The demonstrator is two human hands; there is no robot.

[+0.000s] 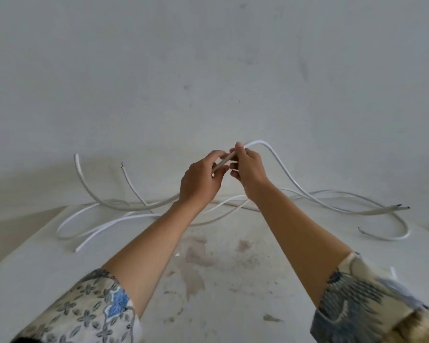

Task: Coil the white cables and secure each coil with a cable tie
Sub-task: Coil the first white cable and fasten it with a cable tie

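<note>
stained white table [233,280], grey wall [208,70]

We find the worktop [233,305] running away from us to the wall [208,70] behind it. The cables [124,206] lie across the far part of the worktop, from its left side to its right, crossing one another near the middle. At the left, two cable ends [77,167] stand up in front of the wall. Above the crossing, the left hand [201,181] and right hand [249,169] sit side by side, both holding the raised cable [282,167]. From the right hand it arches rightward and comes down onto the worktop.
</note>
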